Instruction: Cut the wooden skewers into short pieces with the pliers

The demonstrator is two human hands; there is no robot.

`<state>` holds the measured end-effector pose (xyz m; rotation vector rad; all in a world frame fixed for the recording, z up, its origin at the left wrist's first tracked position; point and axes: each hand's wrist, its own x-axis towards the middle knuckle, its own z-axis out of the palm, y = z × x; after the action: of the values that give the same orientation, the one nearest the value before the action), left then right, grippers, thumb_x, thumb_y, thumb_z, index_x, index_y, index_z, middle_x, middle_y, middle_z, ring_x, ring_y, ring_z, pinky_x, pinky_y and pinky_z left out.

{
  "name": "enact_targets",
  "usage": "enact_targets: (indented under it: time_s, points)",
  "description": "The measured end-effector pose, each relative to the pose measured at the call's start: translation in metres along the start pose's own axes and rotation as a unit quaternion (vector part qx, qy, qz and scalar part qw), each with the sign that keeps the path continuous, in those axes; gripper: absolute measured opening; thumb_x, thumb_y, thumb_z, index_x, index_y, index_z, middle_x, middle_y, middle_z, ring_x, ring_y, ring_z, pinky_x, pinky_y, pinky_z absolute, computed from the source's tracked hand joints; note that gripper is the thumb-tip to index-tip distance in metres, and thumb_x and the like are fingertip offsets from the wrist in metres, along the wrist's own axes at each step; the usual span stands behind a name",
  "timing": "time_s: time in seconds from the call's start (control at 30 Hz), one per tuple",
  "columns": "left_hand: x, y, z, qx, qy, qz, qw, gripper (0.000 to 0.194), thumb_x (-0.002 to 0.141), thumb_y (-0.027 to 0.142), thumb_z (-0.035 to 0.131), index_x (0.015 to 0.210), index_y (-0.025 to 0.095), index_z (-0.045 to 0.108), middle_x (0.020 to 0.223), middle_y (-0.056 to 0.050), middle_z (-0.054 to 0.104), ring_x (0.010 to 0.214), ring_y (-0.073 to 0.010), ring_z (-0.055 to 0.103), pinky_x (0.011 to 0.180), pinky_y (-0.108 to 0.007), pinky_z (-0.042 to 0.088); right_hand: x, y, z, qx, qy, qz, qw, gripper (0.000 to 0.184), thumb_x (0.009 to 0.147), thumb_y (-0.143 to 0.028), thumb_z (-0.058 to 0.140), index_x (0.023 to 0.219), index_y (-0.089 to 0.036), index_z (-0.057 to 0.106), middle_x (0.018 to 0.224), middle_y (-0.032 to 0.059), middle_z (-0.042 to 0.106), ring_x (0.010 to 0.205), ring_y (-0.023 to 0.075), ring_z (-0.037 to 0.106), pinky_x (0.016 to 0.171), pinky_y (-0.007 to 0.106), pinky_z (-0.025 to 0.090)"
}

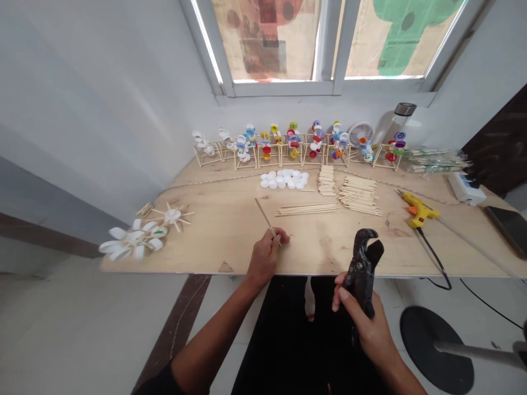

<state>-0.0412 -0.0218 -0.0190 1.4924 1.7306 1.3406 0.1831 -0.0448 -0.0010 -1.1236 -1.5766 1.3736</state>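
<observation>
My left hand (267, 253) is closed around a thin wooden stick (263, 213) near the table's front edge; the stick's far end points up and away to the left. In my right hand (366, 318) is a black pipe cutter (362, 269) with a hooked jaw, held upright in front of the table edge. Its jaws are apart with nothing between them. Beyond my left hand lie several long sticks (308, 209) side by side. Short cut sticks lie in a small stack (326, 181) and a larger pile (359, 194). White bottle caps (284, 179) are grouped beside them.
Bottle-cap wheels on stick frames (294, 145) line the wall. White cap wheels (134, 238) and a spoked stick hub (172, 216) lie at left. At right are a yellow glue gun (420, 209) with its cable, a power strip (467, 189) and a dark phone (508, 227).
</observation>
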Motion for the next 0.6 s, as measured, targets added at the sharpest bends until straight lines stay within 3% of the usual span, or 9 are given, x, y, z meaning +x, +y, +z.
enact_targets:
  time_s: [0.4,0.6]
  points:
    - [-0.001,0.008,0.009,0.031,-0.019,-0.003,0.999,0.016,0.087,0.025,0.033,0.088,0.020,0.048,0.075,-0.001,0.060,0.078,-0.0164,0.059,0.076,-0.031,0.042,-0.002,0.000,0.003,-0.028,-0.006,0.012,1.000,0.024,0.084,-0.040,0.047,0.094,-0.019,0.051,0.065,-0.0004,0.055,0.062,0.0168,0.056,0.059,0.027,0.046]
    - [0.003,0.021,-0.001,-0.052,-0.150,-0.022,0.987,0.018,0.087,0.029,0.033,0.092,0.019,0.047,0.063,0.003,0.053,0.068,-0.0148,0.058,0.070,-0.029,0.045,0.005,-0.003,-0.003,-0.124,-0.040,0.008,0.991,0.021,0.084,-0.036,0.048,0.096,-0.020,0.053,0.068,-0.0012,0.056,0.063,0.0163,0.056,0.061,0.027,0.045]
